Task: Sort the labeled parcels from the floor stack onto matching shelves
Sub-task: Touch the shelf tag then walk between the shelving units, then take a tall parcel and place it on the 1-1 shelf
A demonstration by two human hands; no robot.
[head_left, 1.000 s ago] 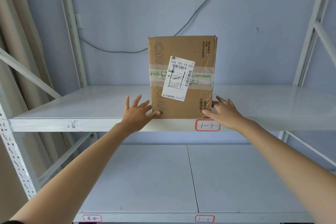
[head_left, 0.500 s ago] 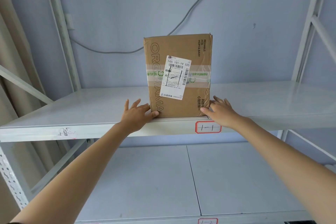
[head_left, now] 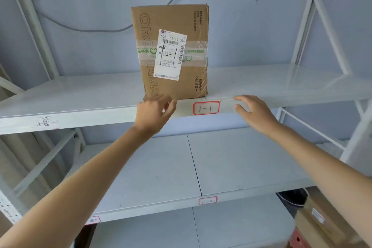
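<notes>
White shelf (head_left: 80, 96) carries the upright parcel (head_left: 171, 52) above tag 1-1 (head_left: 206, 108). Left hand (head_left: 154, 113) and right hand (head_left: 254, 111), both released with relaxed fingers, hover just below the parcel, flanking the tag.

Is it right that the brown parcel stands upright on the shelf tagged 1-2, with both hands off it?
Not quite. The head view shows the parcel upright on the upper shelf, whose red-bordered tag reads 1-1; the 1-2 tag marks the shelf below. The rest holds: the left hand and right hand are off it.
</notes>
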